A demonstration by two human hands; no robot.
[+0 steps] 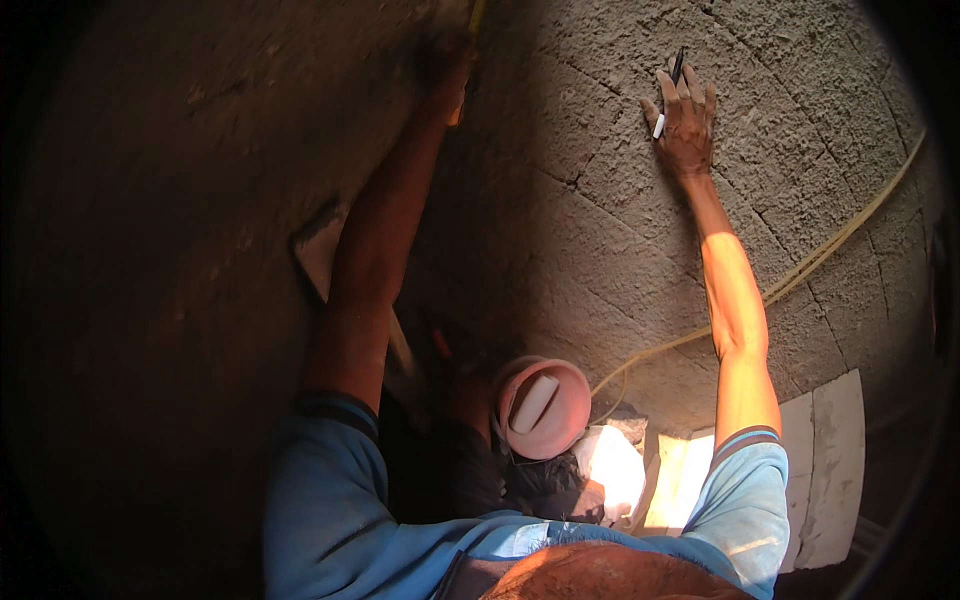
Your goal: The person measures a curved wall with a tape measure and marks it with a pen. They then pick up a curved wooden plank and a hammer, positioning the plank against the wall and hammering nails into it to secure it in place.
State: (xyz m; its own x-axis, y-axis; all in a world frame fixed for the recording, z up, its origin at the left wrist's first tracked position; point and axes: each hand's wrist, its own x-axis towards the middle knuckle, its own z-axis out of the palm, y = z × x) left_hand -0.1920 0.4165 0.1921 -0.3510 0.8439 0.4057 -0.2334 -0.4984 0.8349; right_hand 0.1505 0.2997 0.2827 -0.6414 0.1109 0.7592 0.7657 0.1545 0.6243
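My right hand (686,130) lies against a rough grey cement surface (620,120), fingers spread. A slim black pen (679,66) is tucked between its fingers. Beside the thumb a short white piece (659,126) pokes out; the hand hides whether it belongs to the pen. In deep shadow at the upper left, my left hand (447,60) is dark and blurred, its fingers not readable. A narrow yellow strip (477,14) shows just above it, and more yellow shows below by the wrist. Whether the left hand grips this strip cannot be made out.
Below stands a pink bucket (572,405) with a whitish block (535,403) in it. A yellowish hose or cord (800,272) crosses the right side. A flat board-like tool (320,250) lies behind my left forearm. A pale cracked panel (825,470) is at lower right. Grooves score the cement.
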